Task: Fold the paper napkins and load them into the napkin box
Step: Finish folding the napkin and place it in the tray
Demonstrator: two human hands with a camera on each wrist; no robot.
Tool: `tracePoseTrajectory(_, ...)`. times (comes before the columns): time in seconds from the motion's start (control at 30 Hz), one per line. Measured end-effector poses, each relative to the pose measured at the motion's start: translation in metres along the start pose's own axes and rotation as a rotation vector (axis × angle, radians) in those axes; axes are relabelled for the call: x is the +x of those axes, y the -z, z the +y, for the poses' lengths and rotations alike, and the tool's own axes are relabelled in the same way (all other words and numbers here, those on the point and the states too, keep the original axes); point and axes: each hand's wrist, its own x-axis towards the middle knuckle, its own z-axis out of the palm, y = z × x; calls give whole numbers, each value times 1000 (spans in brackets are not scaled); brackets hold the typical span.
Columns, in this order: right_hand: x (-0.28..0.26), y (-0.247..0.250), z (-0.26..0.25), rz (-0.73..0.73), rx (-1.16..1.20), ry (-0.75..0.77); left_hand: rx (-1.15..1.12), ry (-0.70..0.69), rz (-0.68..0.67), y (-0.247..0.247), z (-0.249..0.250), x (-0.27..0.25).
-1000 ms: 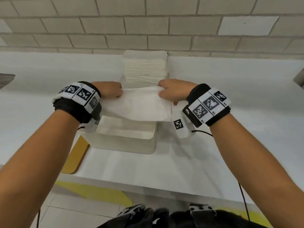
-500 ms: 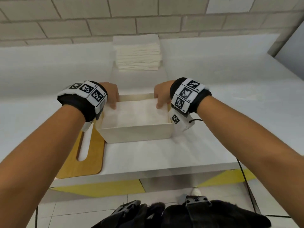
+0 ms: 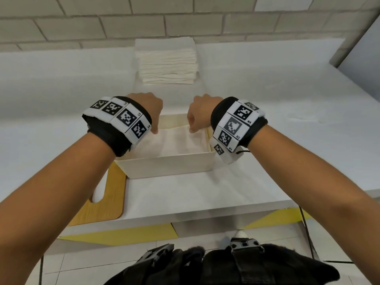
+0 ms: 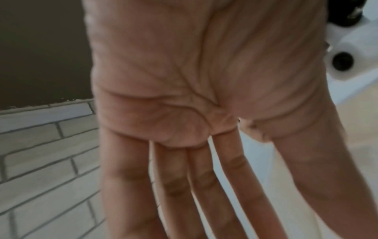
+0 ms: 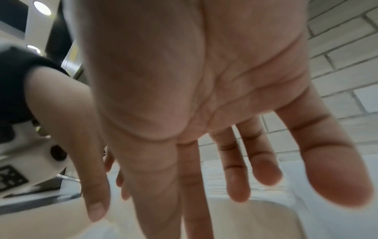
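A cream napkin box (image 3: 170,165) stands on the white counter in front of me, with a folded white napkin (image 3: 176,144) lying flat inside it. My left hand (image 3: 151,112) hangs over the box's left side and my right hand (image 3: 197,113) over its right side, both just above the napkin. In both wrist views the fingers (image 4: 174,186) of the left and the fingers (image 5: 235,169) of the right are stretched straight and hold nothing. A stack of white napkins (image 3: 166,60) sits against the brick wall behind the box.
A wooden board with a handle slot (image 3: 104,200) lies at the box's left, by the counter's front edge. The white counter (image 3: 277,130) runs wide to both sides. A brick wall (image 3: 185,19) closes the back.
A second ago both hands held the napkin above the box. They lowered it in, let go, and now hover with fingers straight just above it.
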Motion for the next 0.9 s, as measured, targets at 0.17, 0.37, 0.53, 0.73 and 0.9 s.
tracePoseTrajectory(0.17, -21, 10, 37, 107, 203, 47, -94, -111, 192, 35, 37, 0)
tracePoseTrajectory(0.37, -54, 4, 148, 217, 497, -88, -410, -340, 315, 81, 100, 13)
tracePoseTrajectory(0.53, -76, -25, 276, 207, 604, -315, -681, -409, 251, 120, 174, 47)
tracePoseTrajectory(0.73, -69, -57, 372, 158, 637, -407, -869, -296, 52, 119, 255, 120)
tracePoseTrajectory(0.9, -43, -87, 406, 42, 564, -374, -958, -146, -144, 89, 301, 169)
